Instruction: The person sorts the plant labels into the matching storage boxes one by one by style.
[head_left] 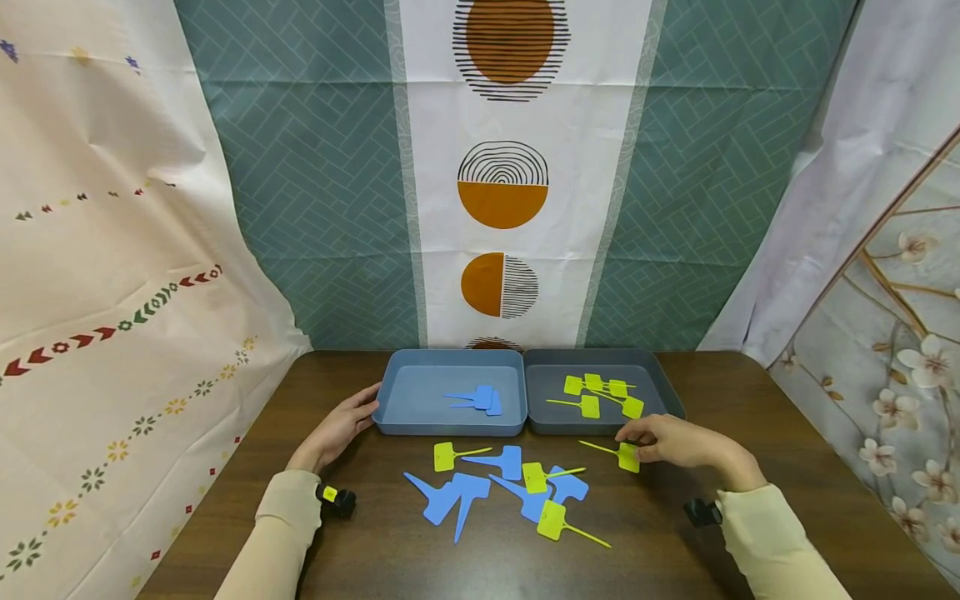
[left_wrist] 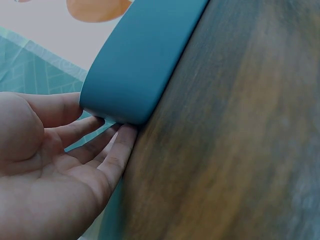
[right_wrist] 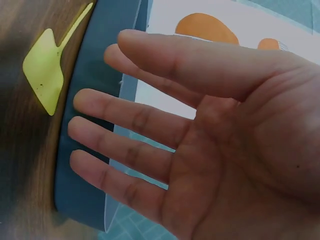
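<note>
My left hand (head_left: pixel 337 431) rests its fingertips against the left end of the blue-grey tray (head_left: pixel 416 387), fingers extended along its wall in the left wrist view. My right hand (head_left: pixel 678 442) is by the front right corner of the dark grey tray (head_left: pixel 543 375), its fingers extended. Close to the right fingertips lies a yellow T-shaped plant label (head_left: pixel 628 457). In the right wrist view that yellow label (right_wrist: pixel 44 72) lies on the table beside the tray wall, apart from the fingers. Several blue plant labels (head_left: pixel 472 486) and yellow ones (head_left: pixel 551 520) are spread before the trays.
Inside the blue-grey tray lie a few blue labels (head_left: pixel 482 396); the dark grey tray holds several yellow labels (head_left: pixel 590 407). Both trays stand side by side at the back of the brown wooden table (head_left: pixel 420 571). Patterned curtains (head_left: pixel 315 208) hang behind and beside it.
</note>
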